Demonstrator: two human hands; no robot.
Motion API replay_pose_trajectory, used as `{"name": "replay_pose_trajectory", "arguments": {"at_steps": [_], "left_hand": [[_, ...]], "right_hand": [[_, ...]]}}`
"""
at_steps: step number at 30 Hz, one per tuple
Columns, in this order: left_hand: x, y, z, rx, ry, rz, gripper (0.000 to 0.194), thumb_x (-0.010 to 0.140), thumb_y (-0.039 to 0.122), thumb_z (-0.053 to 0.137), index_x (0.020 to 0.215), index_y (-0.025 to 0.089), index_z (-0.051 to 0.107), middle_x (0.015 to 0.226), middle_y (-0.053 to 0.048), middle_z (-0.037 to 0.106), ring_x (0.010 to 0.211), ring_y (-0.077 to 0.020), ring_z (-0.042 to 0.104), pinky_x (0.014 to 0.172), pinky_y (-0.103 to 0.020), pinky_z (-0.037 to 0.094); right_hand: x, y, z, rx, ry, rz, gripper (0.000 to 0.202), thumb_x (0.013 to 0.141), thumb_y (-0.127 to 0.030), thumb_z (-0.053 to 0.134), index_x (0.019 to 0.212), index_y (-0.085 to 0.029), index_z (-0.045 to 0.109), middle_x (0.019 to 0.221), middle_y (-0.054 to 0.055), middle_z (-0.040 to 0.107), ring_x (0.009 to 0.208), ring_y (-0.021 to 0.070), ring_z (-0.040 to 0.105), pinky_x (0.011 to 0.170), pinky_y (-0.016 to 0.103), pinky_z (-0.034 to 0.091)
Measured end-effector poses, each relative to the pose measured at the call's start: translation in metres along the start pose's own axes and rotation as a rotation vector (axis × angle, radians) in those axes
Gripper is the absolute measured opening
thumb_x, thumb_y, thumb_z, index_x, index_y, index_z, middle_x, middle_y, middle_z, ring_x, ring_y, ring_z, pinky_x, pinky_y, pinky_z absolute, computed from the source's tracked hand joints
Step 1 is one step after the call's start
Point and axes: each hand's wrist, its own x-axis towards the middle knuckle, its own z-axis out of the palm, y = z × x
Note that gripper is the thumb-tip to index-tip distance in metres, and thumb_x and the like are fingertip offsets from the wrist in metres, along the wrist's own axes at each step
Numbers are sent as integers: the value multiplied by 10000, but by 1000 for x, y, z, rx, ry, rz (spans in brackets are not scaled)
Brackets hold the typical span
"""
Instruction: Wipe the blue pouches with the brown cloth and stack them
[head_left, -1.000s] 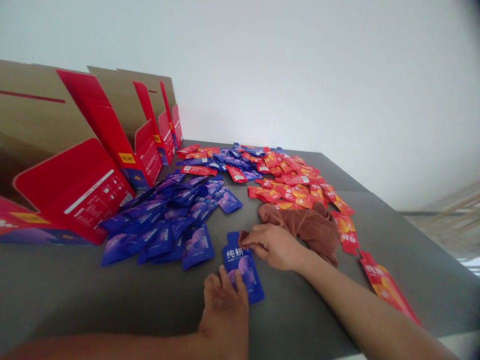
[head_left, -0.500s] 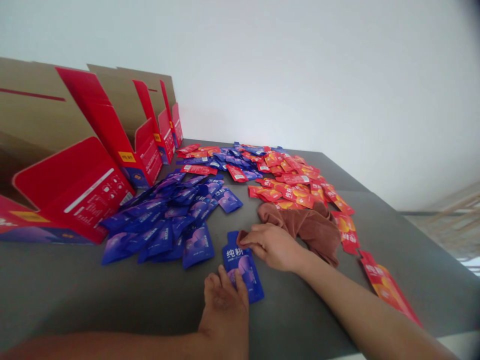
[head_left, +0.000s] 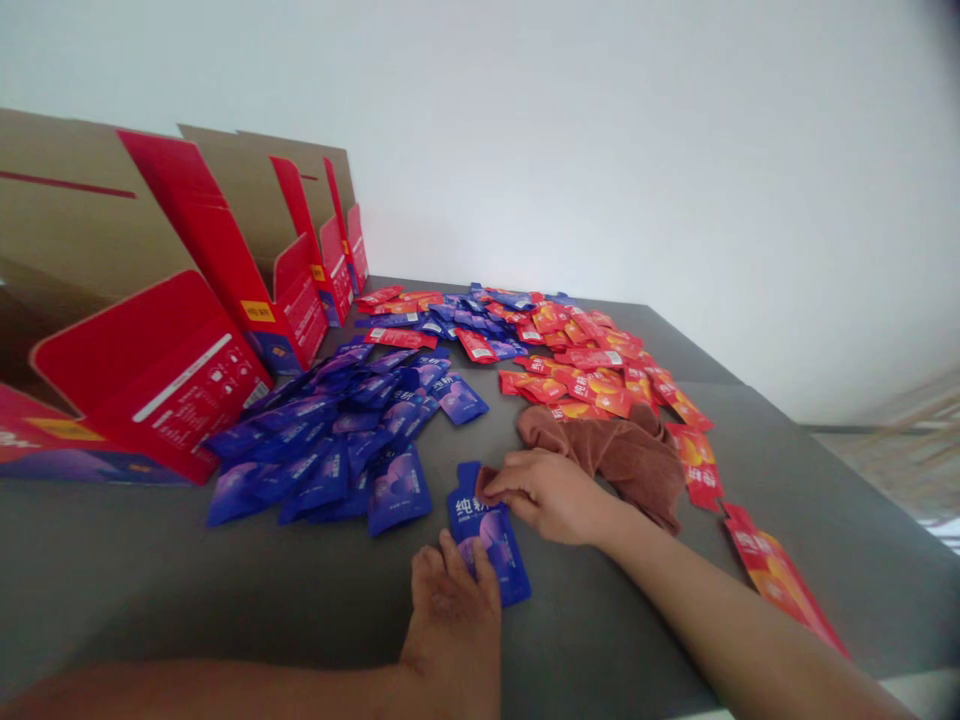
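A single blue pouch (head_left: 499,550) lies flat on the grey table, front side up. My left hand (head_left: 454,590) rests on its lower left part, fingers somewhat spread and touching the surface. Fingers of my right hand (head_left: 551,495) pinch a corner of the brown cloth (head_left: 637,460) against the pouch's upper right edge. The rest of the cloth lies bunched behind and right of that hand. To the left is a heap of blue pouches (head_left: 330,430), close to the single one.
Open red boxes (head_left: 172,380) with raised flaps line the left side of the table (head_left: 300,600). Red pouches (head_left: 600,380) are spread at the back and right, some mixed with blue ones. One red pouch (head_left: 780,575) lies near the right edge.
The cloth corner under my right fingers has shifted slightly over the pouch's printed lettering. My left hand stays in place on the pouch.
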Motion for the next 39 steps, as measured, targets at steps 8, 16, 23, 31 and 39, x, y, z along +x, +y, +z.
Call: {"name": "replay_pose_trajectory", "arguments": {"at_steps": [8,16,23,31,39], "left_hand": [[-1,2,5,23,24,-16,493,772,-7,360,1194,169,544,1160,-202,606,998,-278,610,847,-432,486],[4,-3,-14,0,-114,17,521,754,-23,358,1216,156,521,1183,-220,569,1028,-294,583,858,-419,487],[4,-5,-20,-4,-133,16,543,751,-35,342,1225,172,508,1199,-203,561,1038,-283,577,865,-409,485],[10,-11,-35,-20,-269,51,562,747,-44,326,1254,153,470,1225,-214,522,1060,-284,551,883,-395,475],[9,-8,-34,-25,-258,35,559,745,-47,329,1242,156,486,1215,-214,529,1055,-288,553,876,-397,482]], "right_hand": [[-5,-12,-12,73,-43,-119,215,800,-104,511,939,-185,654,863,23,633,799,134,571,728,241,400],[-3,-2,-8,68,-67,-40,233,792,-95,504,924,-197,666,876,17,648,805,131,587,739,239,411],[-6,-9,-12,109,-69,-117,243,723,-57,503,864,-173,663,832,18,645,777,126,579,734,232,416],[-4,-12,-8,154,-144,-175,213,730,-61,487,798,-174,654,813,4,656,781,123,578,747,231,413],[-7,-11,-14,262,-158,-193,243,683,-20,490,796,-158,656,827,2,670,787,113,591,754,214,424]]}}
